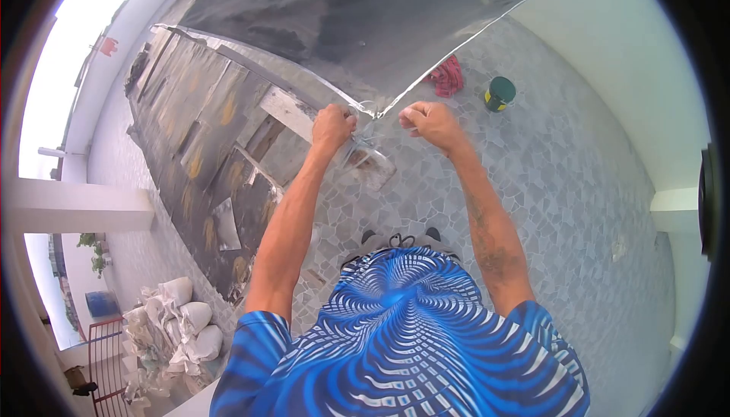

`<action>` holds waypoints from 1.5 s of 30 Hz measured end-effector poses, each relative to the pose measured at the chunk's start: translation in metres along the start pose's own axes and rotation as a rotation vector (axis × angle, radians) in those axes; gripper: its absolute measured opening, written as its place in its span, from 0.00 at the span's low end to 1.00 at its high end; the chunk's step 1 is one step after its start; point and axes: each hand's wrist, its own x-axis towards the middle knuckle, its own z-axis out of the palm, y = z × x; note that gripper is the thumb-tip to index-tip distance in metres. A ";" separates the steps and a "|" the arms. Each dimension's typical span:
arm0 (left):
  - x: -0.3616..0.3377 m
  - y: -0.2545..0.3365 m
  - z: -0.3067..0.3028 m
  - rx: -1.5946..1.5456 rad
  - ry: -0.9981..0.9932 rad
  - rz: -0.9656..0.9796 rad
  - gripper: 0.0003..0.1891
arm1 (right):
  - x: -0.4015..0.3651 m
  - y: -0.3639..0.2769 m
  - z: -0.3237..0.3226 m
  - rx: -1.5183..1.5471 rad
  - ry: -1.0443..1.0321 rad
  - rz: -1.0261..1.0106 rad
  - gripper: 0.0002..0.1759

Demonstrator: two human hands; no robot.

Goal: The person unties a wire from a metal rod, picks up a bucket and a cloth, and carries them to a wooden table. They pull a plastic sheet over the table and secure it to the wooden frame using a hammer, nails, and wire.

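Grey and shiny, a big sheet is hanging tilted in front of the person, its lower corner coming down between both fists. The left hand is clenching the edge on one side, and the right hand is closing on the corner just beside it. Underneath, dark weathered boards are lying along the tiled floor. A green can and a red cloth are sitting near each other beyond the right hand, while white sacks are lying well apart at lower left.

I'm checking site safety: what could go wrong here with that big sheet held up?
The left hand and right hand, both bare, grip the thin lower edge of the sheet, which might cut them. The raised sheet hides much of the floor ahead, where planks lie close by, so a trip seems possible.
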 end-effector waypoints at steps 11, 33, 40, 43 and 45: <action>0.055 0.006 0.006 -0.441 -0.278 -0.203 0.15 | 0.044 0.076 0.063 0.184 -0.321 0.060 0.19; -0.070 0.001 -0.017 -0.375 -0.017 0.105 0.11 | 0.049 0.128 0.079 0.910 -0.314 -0.019 0.14; -0.078 0.006 -0.012 -0.307 0.108 0.150 0.13 | 0.026 0.169 0.093 0.993 -0.167 -0.108 0.11; -0.080 0.003 -0.007 -0.390 0.046 0.056 0.15 | -0.004 0.199 0.096 1.090 -0.076 0.094 0.07; -0.083 0.008 -0.006 -0.340 0.046 0.048 0.16 | -0.024 0.201 0.097 1.215 -0.098 0.257 0.06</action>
